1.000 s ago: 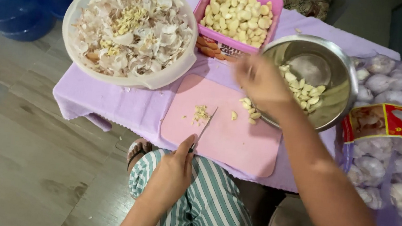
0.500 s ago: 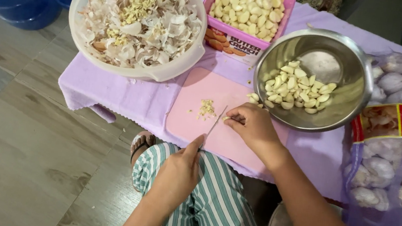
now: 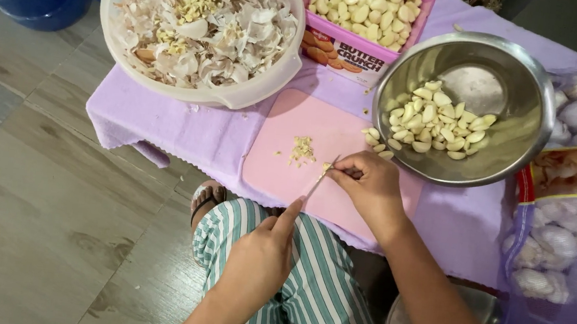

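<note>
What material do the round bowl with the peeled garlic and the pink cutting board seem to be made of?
The bowl looks like steel, polished: grey and shiny, with bright reflections on its wall. The cutting board is probably plastic: even pink colour, smooth matt surface, rounded corners, though the pictures leave this open.

A shiny metal bowl [image 3: 520, 129] and matt pink plastic cutting board [image 3: 287, 176] sit on soft lilac cloth [image 3: 184, 137].
</note>
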